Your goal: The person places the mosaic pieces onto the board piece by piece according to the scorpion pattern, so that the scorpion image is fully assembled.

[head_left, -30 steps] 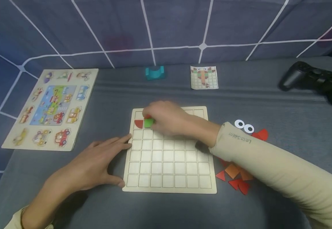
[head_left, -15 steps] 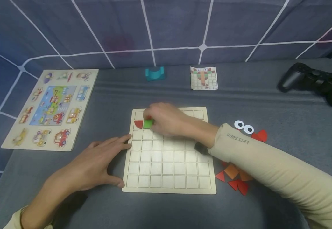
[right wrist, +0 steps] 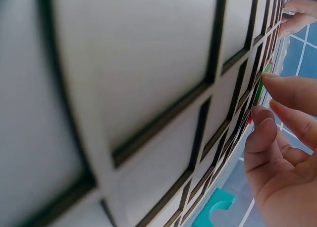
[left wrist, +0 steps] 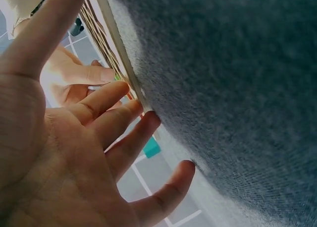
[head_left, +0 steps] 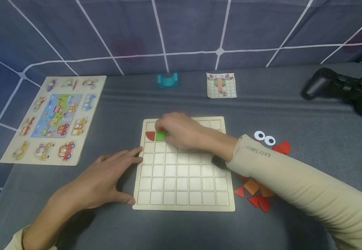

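A pale wooden grid board [head_left: 183, 207] lies on the grey cloth. A rounded red piece [head_left: 150, 135] sits in the second row's first cell, beside a green square [head_left: 160, 135]. My right hand [head_left: 184, 131] reaches over the board's upper left with fingers curled. In the right wrist view, its thumb tip is right at the green square, while a curled fingertip lies against another red piece [right wrist: 249, 119], mostly hidden, at the far edge. My left hand [head_left: 101, 178] is spread along the board's left side, its thumb near the lower left corner and fingertips at the edge.
Red and orange shapes [head_left: 251, 186] and two eye discs [head_left: 269, 140] lie right of the board, partly under the right sleeve. Behind stand a teal block [head_left: 167, 81] and a pattern card [head_left: 221, 91]. A picture puzzle [head_left: 85, 139] is at left, a black game controller [head_left: 343, 88] at right.
The red piece seen at my right fingertips a second ago is now hidden from the head view, and the green square shows more fully. My left hand stays in place.
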### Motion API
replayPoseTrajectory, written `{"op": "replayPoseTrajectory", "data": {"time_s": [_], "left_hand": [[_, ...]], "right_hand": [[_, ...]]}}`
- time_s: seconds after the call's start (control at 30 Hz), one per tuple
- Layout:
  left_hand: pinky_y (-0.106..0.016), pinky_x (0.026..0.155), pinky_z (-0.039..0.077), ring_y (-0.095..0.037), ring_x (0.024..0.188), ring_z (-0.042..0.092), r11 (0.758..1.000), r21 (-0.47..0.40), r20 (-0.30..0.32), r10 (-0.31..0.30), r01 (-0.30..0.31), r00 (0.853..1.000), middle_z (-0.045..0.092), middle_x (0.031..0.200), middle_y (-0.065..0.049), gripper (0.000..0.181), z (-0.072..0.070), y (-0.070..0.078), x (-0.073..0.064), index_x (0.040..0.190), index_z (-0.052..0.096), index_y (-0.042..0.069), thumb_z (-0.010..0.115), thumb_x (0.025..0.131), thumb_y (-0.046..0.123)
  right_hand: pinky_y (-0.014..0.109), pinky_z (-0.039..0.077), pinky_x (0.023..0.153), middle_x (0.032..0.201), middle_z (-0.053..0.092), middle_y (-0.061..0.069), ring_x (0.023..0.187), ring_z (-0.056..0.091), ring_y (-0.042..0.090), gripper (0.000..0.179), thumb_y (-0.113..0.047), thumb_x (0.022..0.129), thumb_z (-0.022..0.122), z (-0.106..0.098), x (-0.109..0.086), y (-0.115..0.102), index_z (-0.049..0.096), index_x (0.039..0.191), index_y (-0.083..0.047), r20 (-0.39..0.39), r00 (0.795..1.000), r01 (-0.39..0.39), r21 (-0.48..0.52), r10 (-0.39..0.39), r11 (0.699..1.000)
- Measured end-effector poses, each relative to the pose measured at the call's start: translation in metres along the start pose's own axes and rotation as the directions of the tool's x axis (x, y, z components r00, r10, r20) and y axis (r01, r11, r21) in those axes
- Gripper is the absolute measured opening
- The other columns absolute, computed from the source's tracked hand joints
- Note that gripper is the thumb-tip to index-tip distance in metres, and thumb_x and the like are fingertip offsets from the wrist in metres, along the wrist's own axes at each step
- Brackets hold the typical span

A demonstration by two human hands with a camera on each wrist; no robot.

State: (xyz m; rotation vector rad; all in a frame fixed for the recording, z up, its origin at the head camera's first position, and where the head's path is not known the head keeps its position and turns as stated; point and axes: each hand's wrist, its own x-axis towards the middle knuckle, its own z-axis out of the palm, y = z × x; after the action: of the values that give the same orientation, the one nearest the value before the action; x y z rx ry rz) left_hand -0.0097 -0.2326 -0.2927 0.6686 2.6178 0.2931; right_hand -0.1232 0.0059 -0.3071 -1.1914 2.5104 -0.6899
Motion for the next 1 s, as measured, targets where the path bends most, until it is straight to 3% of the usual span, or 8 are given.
{"op": "replayPoseTrajectory", "data": {"time_s": [0.27, 0.47, 0.73, 1.0], "left_hand": [[-0.065, 0.1, 0.032, -0.029, 0.14, 0.035, 1.0, -0.005, -0.004, -0.004, 0.004, 1.0, 0.032, 0.158, 0.0, 0.105, -0.001, 0.001, -0.001, 0.143, 0.048, 0.019, 0.087, 0.056, 0.062], [-0.065, 0.1, 0.032, -0.029, 0.14, 0.035, 1.0, -0.008, 0.0, -0.008, 0.008, 1.0, 0.032, 0.158, -0.001, 0.106, 0.0, 0.001, 0.0, 0.144, 0.047, 0.019, 0.086, 0.056, 0.063], [-0.066, 0.101, 0.031, -0.03, 0.14, 0.035, 1.0, -0.012, 0.003, -0.006, 0.006, 1.0, 0.031, 0.159, 0.0, 0.105, 0.0, 0.001, 0.001, 0.143, 0.048, 0.02, 0.085, 0.057, 0.064], [-0.065, 0.102, 0.031, -0.03, 0.14, 0.035, 1.0, -0.02, -0.008, 0.006, -0.006, 1.0, 0.032, 0.158, 0.0, 0.104, 0.0, 0.001, -0.001, 0.144, 0.047, 0.019, 0.088, 0.057, 0.06]], "right_hand": [[0.032, 0.047, 0.083, 0.092, 0.062, -0.001, 0.089, 0.055, 0.016, 0.019, 0.002, 0.084, 0.063, -0.001, -0.002, 0.0, 0.07, 0.097, -0.01, 0.023, 1.0, -0.016, -0.008, 0.016, 1.0], [0.032, 0.047, 0.089, 0.103, 0.065, 0.002, 0.095, 0.057, 0.017, 0.029, 0.0, 0.086, 0.059, -0.007, -0.014, 0.004, 0.071, 0.111, -0.008, 0.006, 1.0, -0.031, 0.029, 0.031, 0.999], [0.036, 0.048, 0.088, 0.104, 0.066, 0.004, 0.094, 0.059, 0.018, 0.026, -0.006, 0.086, 0.063, -0.014, -0.064, 0.013, 0.071, 0.111, -0.005, -0.072, 0.996, -0.043, 0.078, 0.049, 0.996], [0.033, 0.047, 0.073, 0.098, 0.063, -0.004, 0.078, 0.054, 0.011, 0.025, -0.006, 0.086, 0.068, -0.022, -0.127, 0.025, 0.072, 0.11, -0.01, -0.115, 0.983, -0.126, 0.124, 0.141, 0.984]]}}
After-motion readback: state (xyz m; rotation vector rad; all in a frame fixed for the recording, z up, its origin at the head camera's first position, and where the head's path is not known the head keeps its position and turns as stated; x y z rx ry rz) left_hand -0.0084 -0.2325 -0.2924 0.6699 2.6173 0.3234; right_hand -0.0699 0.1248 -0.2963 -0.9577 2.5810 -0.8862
